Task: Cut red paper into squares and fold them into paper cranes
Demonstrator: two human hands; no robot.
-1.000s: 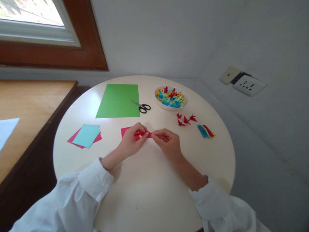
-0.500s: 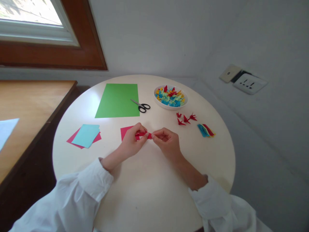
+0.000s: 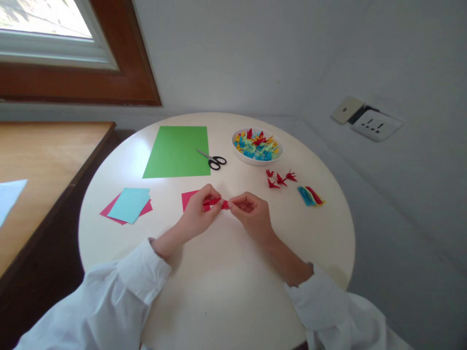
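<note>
Between my two hands is a small folded strip of red paper point(image 3: 225, 205), held just above the white table point(image 3: 215, 296). My left hand point(image 3: 202, 209) pinches its left part between thumb and fingers. The fingertips of my right hand point(image 3: 251, 214) are closed on its right end. Behind my left hand lies a flat red paper sheet point(image 3: 188, 199), partly covered by the hand. Several red paper cranes point(image 3: 280, 179) rest on the table beyond my right hand.
Scissors point(image 3: 215, 161) with black handles lie partly on a green sheet point(image 3: 177, 151). A white bowl point(image 3: 257, 160) holds many coloured paper cranes. Blue and red paper squares point(image 3: 128, 206) are at the left, and a bundle of coloured strips point(image 3: 310, 196) at the right.
</note>
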